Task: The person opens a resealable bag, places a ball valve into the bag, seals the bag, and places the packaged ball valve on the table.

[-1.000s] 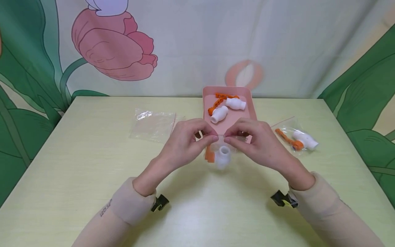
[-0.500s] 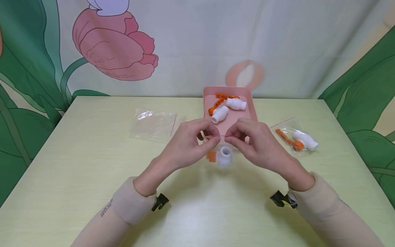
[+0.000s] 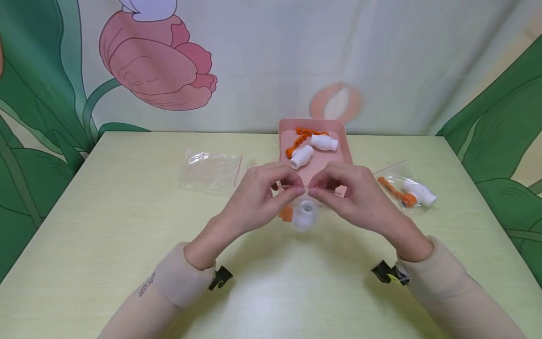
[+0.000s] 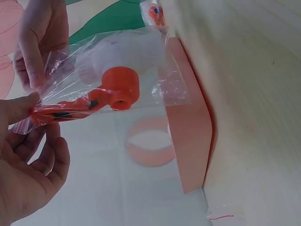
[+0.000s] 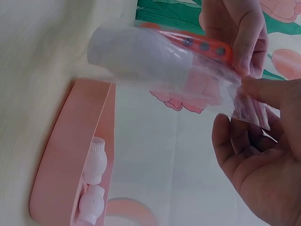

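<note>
My left hand (image 3: 264, 195) and right hand (image 3: 347, 195) pinch the top edge of a clear zip bag (image 4: 155, 92) between thumbs and forefingers, their fingertips almost meeting. Inside the bag hang a white plastic valve body (image 3: 304, 214) and an orange handle (image 4: 121, 87) with a round cap and a holed arm. The bag is held above the table, in front of a pink tray (image 3: 315, 174). From the right wrist view, the white part (image 5: 131, 52) lies at the bag's lower end and the right thumb presses the zip edge.
White valve bodies (image 3: 323, 142) and orange handles (image 3: 311, 132) lie in the tray. A flat clear bag (image 3: 209, 172) is on the table to the left. On the right lies a filled bag (image 3: 408, 188) with one white and one orange part. A printed curtain (image 3: 262, 61) hangs behind.
Both hands keep their pinch on the bag's top edge. The left fingertips have shifted slightly right along it, closer to the right ones, and the hanging bag sways a little.
</note>
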`<action>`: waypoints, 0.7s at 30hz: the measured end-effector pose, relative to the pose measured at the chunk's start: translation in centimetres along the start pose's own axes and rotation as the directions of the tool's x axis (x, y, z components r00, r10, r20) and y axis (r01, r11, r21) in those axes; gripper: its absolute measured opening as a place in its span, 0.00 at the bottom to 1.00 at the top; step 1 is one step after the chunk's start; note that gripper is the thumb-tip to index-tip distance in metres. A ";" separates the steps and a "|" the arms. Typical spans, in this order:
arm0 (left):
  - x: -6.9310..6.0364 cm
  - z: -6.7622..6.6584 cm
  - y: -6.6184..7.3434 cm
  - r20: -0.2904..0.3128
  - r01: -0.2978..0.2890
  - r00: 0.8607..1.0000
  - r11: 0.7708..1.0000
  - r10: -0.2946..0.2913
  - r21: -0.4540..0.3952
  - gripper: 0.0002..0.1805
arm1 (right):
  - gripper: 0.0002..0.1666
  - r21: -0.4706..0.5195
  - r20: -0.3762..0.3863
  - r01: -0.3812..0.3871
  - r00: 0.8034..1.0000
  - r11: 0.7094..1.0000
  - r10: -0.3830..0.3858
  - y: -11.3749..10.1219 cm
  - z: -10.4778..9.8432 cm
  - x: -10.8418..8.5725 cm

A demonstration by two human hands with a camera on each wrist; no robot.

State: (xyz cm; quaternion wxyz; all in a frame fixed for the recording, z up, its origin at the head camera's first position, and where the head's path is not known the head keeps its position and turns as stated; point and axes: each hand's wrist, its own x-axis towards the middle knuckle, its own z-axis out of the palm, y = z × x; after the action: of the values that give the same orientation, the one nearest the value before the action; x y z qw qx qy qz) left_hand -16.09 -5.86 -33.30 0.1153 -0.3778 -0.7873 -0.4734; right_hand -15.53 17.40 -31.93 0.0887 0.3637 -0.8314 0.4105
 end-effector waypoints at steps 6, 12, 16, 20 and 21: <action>-0.1 -0.4 0.0 -0.034 -0.027 0.999 1.000 0.027 0.001 0.04 | 0.06 0.029 0.015 -0.098 0.995 0.995 0.098 0.1 -0.8 -0.4; -0.1 -0.4 -0.1 -0.044 -0.020 0.999 1.000 0.020 0.002 0.03 | 0.03 0.010 0.027 -0.128 0.991 0.992 0.128 -0.2 -1.0 -0.4; -0.1 -0.2 -0.3 -0.034 -0.014 0.999 1.000 0.015 0.005 0.02 | 0.04 -0.028 0.040 -0.112 0.993 0.993 0.113 -0.3 -1.0 -0.5; -0.1 -0.2 -0.4 -0.024 -0.013 1.000 1.000 0.013 0.007 0.02 | 0.05 -0.048 0.028 -0.094 0.995 0.994 0.095 -0.3 -0.8 -0.6; -0.1 -0.2 -0.4 -0.021 -0.014 1.000 1.000 0.015 0.007 0.02 | 0.05 -0.049 0.024 -0.090 0.996 0.995 0.091 -0.3 -0.8 -0.6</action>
State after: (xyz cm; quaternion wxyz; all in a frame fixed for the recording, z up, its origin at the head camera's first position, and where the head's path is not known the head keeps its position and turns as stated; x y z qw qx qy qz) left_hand -16.35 -6.15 -33.53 0.1281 -0.3782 -0.7848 -0.4739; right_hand -15.04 18.22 -31.46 0.0678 0.3286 -0.8579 0.3892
